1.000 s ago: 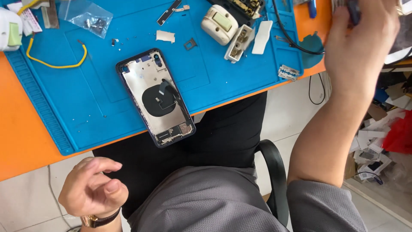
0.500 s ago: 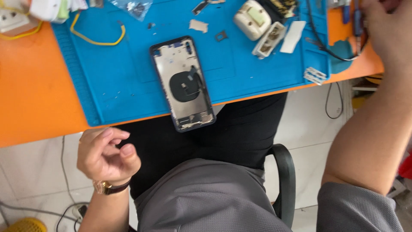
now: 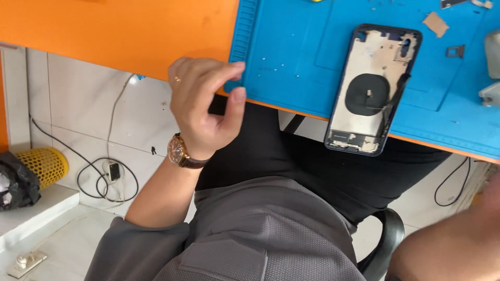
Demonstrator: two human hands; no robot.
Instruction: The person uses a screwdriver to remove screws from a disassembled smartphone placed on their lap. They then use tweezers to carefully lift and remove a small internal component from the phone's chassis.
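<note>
My left hand, with a wristwatch, hovers at the near edge of the blue work mat. Its fingers are curled and apart, and nothing shows between thumb and index. An opened phone housing with a round black coil lies on the mat to the right of the hand, its lower end overhanging the table edge. Only my right forearm shows, at the bottom right; the hand itself is out of frame.
The mat lies on an orange table. Small loose parts sit near the phone's top. On the tiled floor are a yellow mesh basket, a black bag and cables. A black chair is under me.
My left hand has risen from beside my lap to the mat's near edge. The view has swung left and down, and my right hand has left the frame.
</note>
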